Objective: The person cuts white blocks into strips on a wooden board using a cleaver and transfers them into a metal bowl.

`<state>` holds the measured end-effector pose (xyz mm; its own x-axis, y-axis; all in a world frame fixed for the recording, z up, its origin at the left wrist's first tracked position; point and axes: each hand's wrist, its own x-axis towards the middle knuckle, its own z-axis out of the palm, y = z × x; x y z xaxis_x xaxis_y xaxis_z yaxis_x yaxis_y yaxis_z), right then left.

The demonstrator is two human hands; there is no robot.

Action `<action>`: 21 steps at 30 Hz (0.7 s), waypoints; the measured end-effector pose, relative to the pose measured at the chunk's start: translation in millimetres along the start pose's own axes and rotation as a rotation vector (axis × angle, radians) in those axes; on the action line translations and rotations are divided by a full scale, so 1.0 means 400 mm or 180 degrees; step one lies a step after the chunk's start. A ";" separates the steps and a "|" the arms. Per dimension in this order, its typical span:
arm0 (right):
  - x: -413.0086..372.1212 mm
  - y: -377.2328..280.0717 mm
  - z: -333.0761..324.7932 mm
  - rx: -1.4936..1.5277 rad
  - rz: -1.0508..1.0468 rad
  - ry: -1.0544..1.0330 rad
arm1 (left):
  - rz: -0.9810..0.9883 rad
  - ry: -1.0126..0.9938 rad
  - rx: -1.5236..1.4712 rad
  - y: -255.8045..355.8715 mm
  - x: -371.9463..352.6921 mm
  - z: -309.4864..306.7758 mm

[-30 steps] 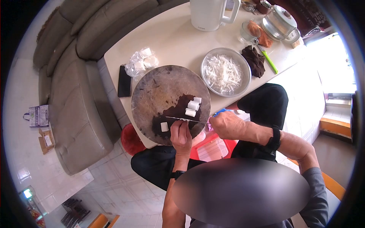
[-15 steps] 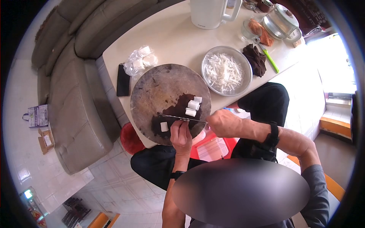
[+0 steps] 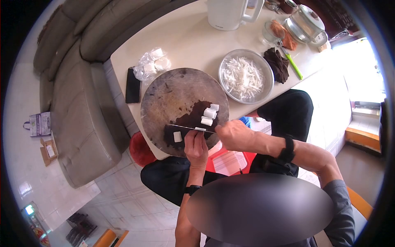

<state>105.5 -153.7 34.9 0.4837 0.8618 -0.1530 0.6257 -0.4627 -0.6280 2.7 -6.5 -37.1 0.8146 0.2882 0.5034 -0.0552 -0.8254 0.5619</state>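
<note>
My right hand [image 3: 235, 136] is closed round the handle of a knife [image 3: 183, 127], its blade seen almost edge-on across the near part of a round wooden chopping board [image 3: 164, 96]. Close against the blade, the fingers of my left hand [image 3: 196, 148] are bunched on a white piece, mostly hidden under them, that looks like white radish. A thin white slice [image 3: 200, 129] shows at the blade. Left of my fingers lies one white block [image 3: 177, 136]. Several cut white pieces [image 3: 209, 115] sit in a row on the board's wet, dark right side.
A metal bowl [image 3: 268, 88] of white strips stands right of the board. Beyond it are a dark cloth [image 3: 275, 66], a green-handled knife [image 3: 294, 68] and a glass pot [image 3: 304, 24]. White pieces in plastic [image 3: 152, 65] and a black phone [image 3: 133, 85] lie left; a white jug [image 3: 224, 14] stands behind.
My right hand and the knife have shifted left, the blade tip reaching further across the board. A thin slice at the blade shows more plainly. My left hand has hardly moved.
</note>
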 end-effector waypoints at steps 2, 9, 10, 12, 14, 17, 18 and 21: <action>-0.013 -0.002 -0.002 0.0003 0.0018 0.0002 | -0.0061 -0.0042 -0.0082 -0.004 -0.005 -0.002; 0.022 -0.024 0.009 -0.0054 0.0200 -0.0054 | 0.0020 -0.0008 -0.0037 -0.006 -0.004 -0.001; 0.036 -0.029 0.013 -0.0084 0.0142 -0.0080 | 0.0063 0.0001 0.0013 -0.004 -0.001 -0.002; 0.068 -0.043 0.017 -0.0109 0.0178 -0.0081 | 0.0123 0.0006 0.0056 -0.002 -0.003 -0.005; 0.092 -0.056 0.017 -0.0120 0.0216 -0.0041 | -0.0018 -0.0127 -0.0050 -0.013 -0.016 0.000; 0.091 -0.061 0.025 -0.0123 0.0196 0.0015 | -0.0048 -0.0152 0.0051 -0.012 -0.016 -0.001; 0.085 -0.060 0.026 -0.0139 0.0171 0.0050 | -0.0016 -0.0123 0.0065 -0.013 -0.016 -0.001; 0.039 -0.042 0.023 -0.0213 0.0221 -0.0016 | 0.0041 -0.0111 0.0103 -0.008 -0.008 -0.004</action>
<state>97.1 -130.6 36.1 0.5244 0.8281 -0.1982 0.6304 -0.5340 -0.5635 -0.8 -4.1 -39.6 0.8336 0.2609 0.4869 -0.0475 -0.8443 0.5337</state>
